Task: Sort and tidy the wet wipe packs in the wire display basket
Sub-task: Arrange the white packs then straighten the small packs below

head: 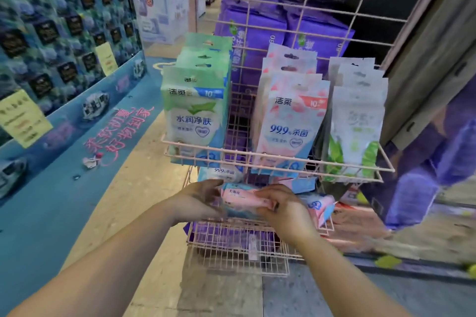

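The right hand point(280, 207) has its fingers point(265, 201) curled over the near end of a pink wet wipe pack point(242, 198), pinching it, while the left hand point(199, 199) lies along the pack's other end with its fingers fairly straight; whether they press it or only steady it is blurred. The pack sits across the lower wire basket point(239, 244), just above its grid floor, among other loose pink and blue packs point(318, 204) lying at odd angles.

It looks like a soft film pouch, light and a little squashy, likely to bend in the middle if lifted by one corner, and the glossy wrapper may slip. Holding it across the short ends or flat between both palms seems safest; the header tab with its hang hole is a thinner spot and probably better left alone.

Above, the upper wire shelf point(278, 159) holds three upright rows: green packs point(195, 113) on the left, pink packs point(289, 121) in the middle, white leaf-printed packs point(356, 126) on the right. Behind the grid back stand purple bulk packs point(260, 31). The rack stands on a pale shop floor point(144, 188) beside a blue printed display wall point(51, 33) with yellow tags
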Demonstrator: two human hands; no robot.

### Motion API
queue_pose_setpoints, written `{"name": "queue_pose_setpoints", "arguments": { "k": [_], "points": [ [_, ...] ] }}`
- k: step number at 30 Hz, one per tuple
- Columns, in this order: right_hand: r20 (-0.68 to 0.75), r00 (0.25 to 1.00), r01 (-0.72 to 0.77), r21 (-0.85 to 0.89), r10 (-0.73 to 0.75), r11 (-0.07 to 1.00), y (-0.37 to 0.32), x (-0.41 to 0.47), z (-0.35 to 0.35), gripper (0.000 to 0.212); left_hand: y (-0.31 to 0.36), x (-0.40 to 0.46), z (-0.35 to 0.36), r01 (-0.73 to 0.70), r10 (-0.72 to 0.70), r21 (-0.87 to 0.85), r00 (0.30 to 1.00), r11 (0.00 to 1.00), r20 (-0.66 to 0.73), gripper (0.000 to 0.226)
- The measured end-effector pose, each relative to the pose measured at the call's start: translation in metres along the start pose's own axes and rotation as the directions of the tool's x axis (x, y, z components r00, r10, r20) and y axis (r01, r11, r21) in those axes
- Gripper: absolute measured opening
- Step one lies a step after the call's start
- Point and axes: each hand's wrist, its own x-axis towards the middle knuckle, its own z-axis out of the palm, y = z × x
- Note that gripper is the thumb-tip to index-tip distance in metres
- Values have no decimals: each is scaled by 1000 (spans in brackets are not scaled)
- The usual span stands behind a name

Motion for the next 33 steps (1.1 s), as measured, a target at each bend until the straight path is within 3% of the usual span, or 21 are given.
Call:
{"name": "queue_pose_setpoints", "arguments": {
  "k": [5, 9, 13, 17, 20, 26, 28, 33],
  "points": [
    [22, 986, -165, 246, 165, 955, -16, 17, 12, 44, -2, 1, -8, -56, 42, -53, 970, 997, -238, 32],
    [239, 951, -270, 318, 198, 909, -24, 29, 19, 47, -14, 3, -18, 70, -41, 119, 972, 990, -231, 52],
    [142, 892, -445, 446, 429, 777, -24, 51, 32, 32, -22, 3, -16, 40, -13, 124, 978, 991, -210, 77],
    [220, 834, -549, 419, 505, 724, -14, 72, 52, 51, -26, 3, -18, 46, 15, 257, 973, 965, -230, 55],
    [293, 786, -613, 481, 545, 627, -6, 83, 64, 54, -28, 0, -18, 75, 39, 372, 956, 925, -291, 52],
    [333, 796, -605, 430, 505, 670, 8, 95, 73, 35, -28, -17, -16, 89, 215, 641, 899, 762, -381, 57],
    [336, 825, -564, 451, 454, 692, 2, 89, 72, 24, -29, -18, -14, 76, 253, 649, 882, 757, -397, 57],
    [198, 927, -374, 461, 318, 805, -3, 86, 69, 26, -37, -10, -15, 57, 166, 603, 937, 796, -308, 53]
  ]
}}
